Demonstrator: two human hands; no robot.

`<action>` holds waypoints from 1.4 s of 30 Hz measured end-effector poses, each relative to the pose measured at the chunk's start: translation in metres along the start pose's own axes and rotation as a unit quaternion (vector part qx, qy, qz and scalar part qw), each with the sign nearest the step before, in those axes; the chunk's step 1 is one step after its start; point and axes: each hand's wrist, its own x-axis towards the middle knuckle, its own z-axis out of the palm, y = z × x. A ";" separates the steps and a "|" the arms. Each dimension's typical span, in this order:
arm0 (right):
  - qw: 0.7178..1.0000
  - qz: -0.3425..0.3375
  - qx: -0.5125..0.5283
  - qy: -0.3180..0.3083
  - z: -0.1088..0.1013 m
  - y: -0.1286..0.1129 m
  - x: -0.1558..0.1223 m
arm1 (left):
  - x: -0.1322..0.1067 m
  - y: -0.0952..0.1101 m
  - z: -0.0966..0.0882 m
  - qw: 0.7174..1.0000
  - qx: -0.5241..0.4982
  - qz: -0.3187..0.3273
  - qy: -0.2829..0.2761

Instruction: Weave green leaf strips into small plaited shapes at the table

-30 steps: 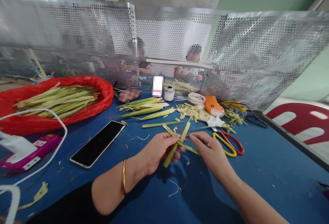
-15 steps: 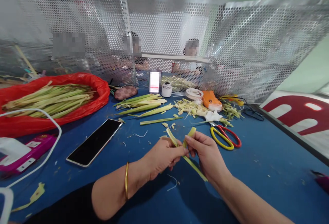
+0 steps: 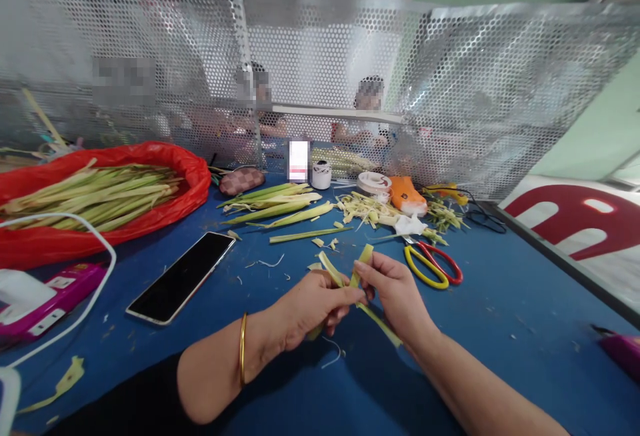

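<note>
Pale green leaf strips [image 3: 379, 325] cross between my two hands over the blue table. My left hand [image 3: 320, 299], with a gold bangle at the wrist, pinches them between thumb and fingers. The fingers of my right hand [image 3: 393, 283] are closed on an upright piece of leaf strip [image 3: 365, 256] right beside the left thumb. One long end slants down to the right below my hands. How the strips join is hidden by my fingers. Scissors [image 3: 434, 265] with one yellow and one red handle lie just beyond my right hand.
A phone [image 3: 181, 277] lies left, near a purple power strip [image 3: 57, 303] and a red bag [image 3: 193, 189] of long leaves. Leaf pieces [image 3: 285, 203], scraps [image 3: 367, 209], a tape roll [image 3: 374, 183] and an orange packet [image 3: 407, 195] sit before a perforated metal screen [image 3: 325, 43]; people sit behind it.
Both hands stay pinched on the leaf strips at nearly the same spot, with only slight finger movement. The whole view has shifted a little.
</note>
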 end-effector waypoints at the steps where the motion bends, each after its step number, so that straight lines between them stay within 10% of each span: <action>1: 1.000 0.000 -0.012 -0.020 -0.003 -0.001 0.002 | 0.000 0.000 -0.001 1.000 -0.025 -0.010 -0.010; 4: 0.998 0.001 -0.060 -0.009 -0.017 -0.002 0.012 | 0.001 0.002 -0.004 0.994 -0.093 -0.043 -0.033; 8: 0.945 -0.159 -0.236 0.161 -0.033 -0.007 0.021 | 0.001 0.004 -0.003 0.996 -0.058 -0.062 -0.020; 12: 0.899 -0.221 -0.376 -0.029 -0.027 -0.017 0.013 | -0.001 0.003 0.002 0.998 0.028 -0.049 -0.027; 16: 0.930 -0.120 -0.317 -0.143 -0.012 -0.019 0.001 | -0.001 -0.001 0.005 0.995 0.093 -0.015 -0.042; 32: 0.955 -0.169 -0.241 0.026 0.004 0.000 -0.010 | -0.005 -0.001 0.014 0.994 0.086 -0.051 -0.036; 38: 0.900 -0.287 -0.329 0.006 -0.007 -0.005 0.000 | 0.000 -0.004 0.010 1.000 0.008 -0.006 0.013; 42: 0.864 -0.333 -0.363 0.102 -0.021 -0.018 0.001 | 0.004 -0.001 -0.001 0.996 -0.080 -0.018 0.043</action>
